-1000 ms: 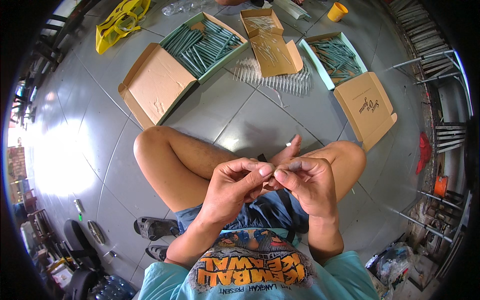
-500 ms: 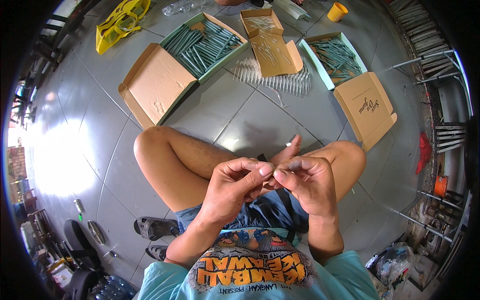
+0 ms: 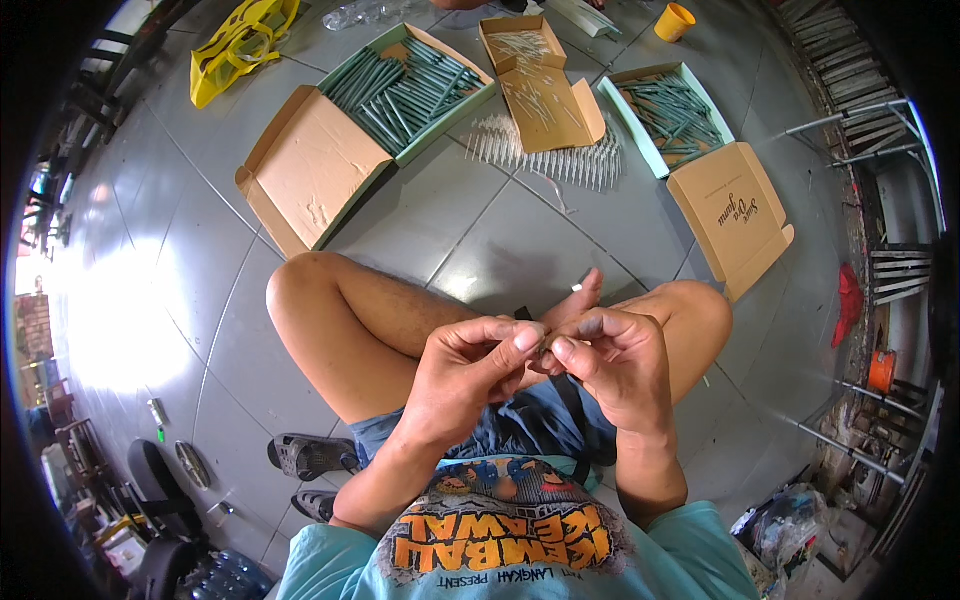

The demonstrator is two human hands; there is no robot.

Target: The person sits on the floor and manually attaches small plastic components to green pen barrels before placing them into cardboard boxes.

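Observation:
Above my lap, my left hand (image 3: pixel 465 375) and my right hand (image 3: pixel 620 370) meet with thumbs and forefingers pinched close together. Something small and dark seems to sit between the fingertips, too hidden to name. Beyond my crossed legs lie three cardboard boxes. The left box (image 3: pixel 318 170) holds many dark green pen-like sticks. Thin clear-white pieces lie in the smaller brown box (image 3: pixel 570 122) in the middle. More green sticks fill the right box (image 3: pixel 735 215). A row of slender clear pieces (image 3: pixel 575 168) is lined up on the floor by the middle box.
Grey floor tiles (image 3: pixel 440 240) stretch around me. A yellow bag (image 3: pixel 240 50) lies far left, and an orange-yellow cup (image 3: pixel 675 22) stands far right. Sandals (image 3: pixel 312 457) rest beside my left thigh. Metal racks (image 3: pixel 880 250) line the right side.
My fingertips have shifted slightly, with a small gap opening between the right and left thumbs. The boxes and their contents stay where they were.

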